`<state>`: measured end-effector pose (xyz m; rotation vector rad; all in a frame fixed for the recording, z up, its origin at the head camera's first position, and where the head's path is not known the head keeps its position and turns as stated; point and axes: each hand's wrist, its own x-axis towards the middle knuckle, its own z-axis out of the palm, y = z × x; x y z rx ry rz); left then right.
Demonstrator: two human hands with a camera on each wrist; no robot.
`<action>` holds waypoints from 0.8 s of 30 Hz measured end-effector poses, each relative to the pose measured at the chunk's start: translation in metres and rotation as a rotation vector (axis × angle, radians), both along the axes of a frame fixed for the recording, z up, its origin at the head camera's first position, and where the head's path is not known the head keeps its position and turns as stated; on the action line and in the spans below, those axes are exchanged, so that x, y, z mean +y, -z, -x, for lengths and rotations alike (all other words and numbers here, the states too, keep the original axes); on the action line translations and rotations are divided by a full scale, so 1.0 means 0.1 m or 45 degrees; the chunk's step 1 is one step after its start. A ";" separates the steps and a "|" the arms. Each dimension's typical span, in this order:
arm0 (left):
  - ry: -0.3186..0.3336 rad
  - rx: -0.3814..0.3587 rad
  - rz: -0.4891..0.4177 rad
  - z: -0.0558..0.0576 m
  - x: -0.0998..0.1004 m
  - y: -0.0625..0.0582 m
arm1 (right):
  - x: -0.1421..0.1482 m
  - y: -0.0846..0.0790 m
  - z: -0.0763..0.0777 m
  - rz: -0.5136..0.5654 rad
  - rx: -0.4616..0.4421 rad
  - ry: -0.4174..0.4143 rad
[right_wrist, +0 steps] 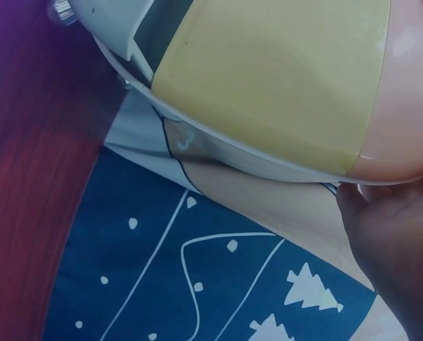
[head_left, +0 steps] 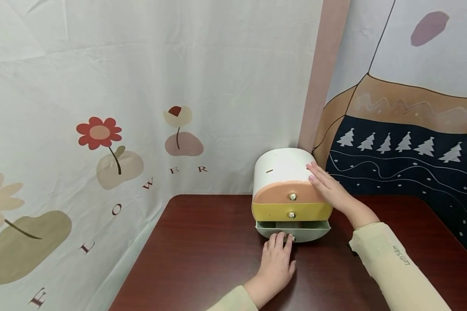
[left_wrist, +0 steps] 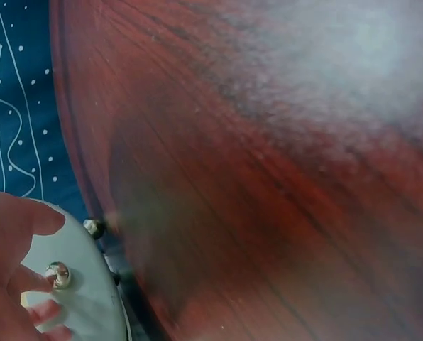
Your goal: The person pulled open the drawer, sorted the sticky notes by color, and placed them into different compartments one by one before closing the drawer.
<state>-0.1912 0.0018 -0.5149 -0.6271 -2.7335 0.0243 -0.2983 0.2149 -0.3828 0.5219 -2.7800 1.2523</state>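
A small rounded drawer cabinet (head_left: 282, 166) with a white shell stands at the back of the table. Its top drawer (head_left: 272, 197) is peach and the middle one (head_left: 272, 211) yellow, both closed. At the bottom, the green drawer (head_left: 315, 233) is pulled partly out, and something pale shows inside. My left hand (head_left: 274, 263) touches the front of this drawer, fingers beside its metal knob (left_wrist: 57, 275) and thumb held apart. My right hand (head_left: 331, 190) rests with extended fingers on the right upper side of the shell; the right wrist view shows part of it (right_wrist: 396, 234) at the cabinet's edge.
The dark red wooden table (head_left: 202, 242) stretches out on both sides of the cabinet. Behind it hangs a pale curtain (head_left: 233, 108) with printed flowers. A dark blue printed cloth (head_left: 404, 168) with white trees hangs at the right.
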 end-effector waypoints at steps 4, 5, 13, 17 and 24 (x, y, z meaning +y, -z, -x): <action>0.007 0.007 -0.009 0.01 0.01 -0.01 | 0.00 -0.01 0.00 -0.002 0.002 0.000; 0.007 0.010 -0.008 0.02 0.01 -0.01 | 0.00 -0.01 0.00 -0.002 0.003 0.000; 0.008 0.044 -0.003 0.05 0.02 0.01 | 0.00 -0.01 -0.01 0.000 0.015 -0.008; 0.043 0.083 -0.058 0.08 0.01 0.03 | 0.00 0.00 -0.01 0.003 0.013 -0.011; -0.042 -0.079 -0.375 0.12 0.04 -0.04 | -0.01 -0.01 -0.02 0.010 0.013 -0.011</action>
